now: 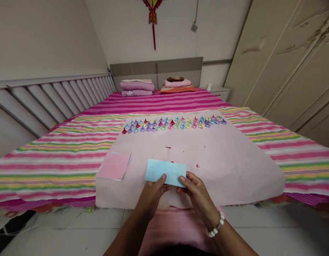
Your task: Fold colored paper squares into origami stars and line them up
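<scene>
A light blue sheet of paper (164, 170), a wide rectangle that looks folded in half, is held up in front of me. My left hand (156, 190) pinches its lower edge near the middle, thumb on top. At its lower right corner, my right hand (195, 186) grips it with the thumb on the front and fingers behind. Left of the hands lies a stack of square paper (115, 166), pink on top with blue edges showing beneath. Several small folded paper pieces (156, 125) in many colours stand in rows along the far side of the pale board.
The pale board or sheet (233, 170) lies on a bed with a striped cover (74, 149). Small red scraps (198, 166) dot the board. Folded bedding (137, 87) sits by the headboard (177, 65). A metal railing (60, 92) runs along the left, a wardrobe (281, 67) stands right.
</scene>
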`<state>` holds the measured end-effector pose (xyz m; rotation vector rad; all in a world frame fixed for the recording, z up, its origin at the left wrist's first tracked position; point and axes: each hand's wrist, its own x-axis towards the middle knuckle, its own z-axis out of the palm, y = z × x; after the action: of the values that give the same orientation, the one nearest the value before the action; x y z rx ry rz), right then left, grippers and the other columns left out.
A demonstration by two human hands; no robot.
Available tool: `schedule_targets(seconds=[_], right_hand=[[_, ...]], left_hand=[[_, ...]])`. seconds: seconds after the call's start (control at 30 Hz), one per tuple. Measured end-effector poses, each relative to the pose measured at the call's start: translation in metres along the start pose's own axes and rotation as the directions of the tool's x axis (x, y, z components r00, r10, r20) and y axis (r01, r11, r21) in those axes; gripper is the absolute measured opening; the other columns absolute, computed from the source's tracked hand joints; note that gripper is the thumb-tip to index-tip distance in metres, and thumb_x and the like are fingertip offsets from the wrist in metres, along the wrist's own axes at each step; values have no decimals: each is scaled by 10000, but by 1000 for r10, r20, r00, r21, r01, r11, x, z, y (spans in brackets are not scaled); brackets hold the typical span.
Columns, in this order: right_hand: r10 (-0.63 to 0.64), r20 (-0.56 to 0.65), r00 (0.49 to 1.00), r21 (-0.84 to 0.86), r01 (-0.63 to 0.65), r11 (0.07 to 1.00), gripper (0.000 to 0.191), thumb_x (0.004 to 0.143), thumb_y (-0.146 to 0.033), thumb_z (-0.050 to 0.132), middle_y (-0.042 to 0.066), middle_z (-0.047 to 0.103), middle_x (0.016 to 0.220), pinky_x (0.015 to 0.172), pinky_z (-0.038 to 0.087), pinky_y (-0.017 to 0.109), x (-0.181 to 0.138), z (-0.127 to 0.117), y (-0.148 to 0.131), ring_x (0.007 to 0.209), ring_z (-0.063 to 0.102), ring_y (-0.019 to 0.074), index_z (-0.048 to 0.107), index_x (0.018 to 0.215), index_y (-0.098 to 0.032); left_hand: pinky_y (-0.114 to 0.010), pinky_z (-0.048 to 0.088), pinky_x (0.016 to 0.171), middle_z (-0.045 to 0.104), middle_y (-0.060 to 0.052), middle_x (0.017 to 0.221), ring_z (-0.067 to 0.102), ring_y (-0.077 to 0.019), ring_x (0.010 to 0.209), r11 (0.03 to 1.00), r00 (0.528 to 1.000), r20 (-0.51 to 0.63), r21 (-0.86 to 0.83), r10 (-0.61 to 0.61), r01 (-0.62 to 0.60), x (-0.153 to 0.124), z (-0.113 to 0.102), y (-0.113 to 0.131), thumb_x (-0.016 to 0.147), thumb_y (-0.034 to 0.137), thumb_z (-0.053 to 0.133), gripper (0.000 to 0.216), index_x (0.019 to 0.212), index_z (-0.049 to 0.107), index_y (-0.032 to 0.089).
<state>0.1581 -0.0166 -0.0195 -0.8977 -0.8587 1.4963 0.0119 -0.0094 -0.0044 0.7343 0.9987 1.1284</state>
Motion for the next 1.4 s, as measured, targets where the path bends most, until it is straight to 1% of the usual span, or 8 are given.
schedule_targets(seconds=[0.33,0.5,0.6,0.77,0.93,1.07,1.27,1.4], right_hand=[[-186,22,982,-192,187,963,502,814,-349,636,26,675,960,701,477,304,-9,-10,-8,783,600,179,507,1296,-290],[-326,199,924,-413,381,827,413,797,-204,631,58,536,1311,878,443,388,-9,-20,-15,1062,548,247,614,1191,-325],[-354,297,887,-467,458,756,273,748,-162,666,65,491,1349,962,384,410,-7,-21,-19,1192,470,281,716,982,-291],[-294,221,930,-384,360,850,14,742,-230,704,81,627,1061,849,440,364,-5,-18,-17,1002,567,252,704,751,-241],[-231,99,968,-340,251,906,191,714,-308,738,46,627,841,654,427,299,-6,-10,-13,752,557,189,628,598,-203],[-150,81,985,-249,165,954,246,706,-333,749,8,600,654,600,410,282,-8,-3,-9,637,529,160,580,587,-198],[-56,50,997,-103,61,993,351,641,-331,802,-1,647,732,658,452,297,-7,0,-8,701,594,178,633,930,-228],[16,58,998,-118,-9,993,226,658,-372,783,9,646,674,613,440,282,-6,1,-9,628,570,159,662,714,-190]], left_hand=[[-204,399,603,666,-13,809,560,-117,717,997,997,23,-27,-68,69,0,-5,8,667,306,757,263,870,671,164],[-222,386,611,631,-12,727,534,-112,667,997,997,29,50,-67,66,1,-13,11,656,304,768,255,819,670,133],[-238,384,618,625,-23,695,526,-123,658,990,997,58,128,-57,49,0,-14,9,664,311,761,253,804,677,118],[-245,404,628,664,-51,762,542,-141,682,984,998,61,178,5,-15,-2,-10,7,687,344,740,280,850,692,122],[-288,448,698,697,-81,815,596,-200,780,982,989,123,163,78,-98,-6,-3,8,723,424,690,330,863,705,125],[-292,442,703,680,-31,708,591,-182,716,971,982,117,169,151,-170,-6,-1,6,634,331,774,244,763,694,139],[-261,414,620,640,-16,643,530,-139,621,953,989,87,269,119,-138,-7,0,4,677,323,732,202,733,689,133],[-259,413,607,624,-5,614,530,-137,608,958,986,128,253,107,-137,-8,2,6,649,324,752,210,703,683,134]])
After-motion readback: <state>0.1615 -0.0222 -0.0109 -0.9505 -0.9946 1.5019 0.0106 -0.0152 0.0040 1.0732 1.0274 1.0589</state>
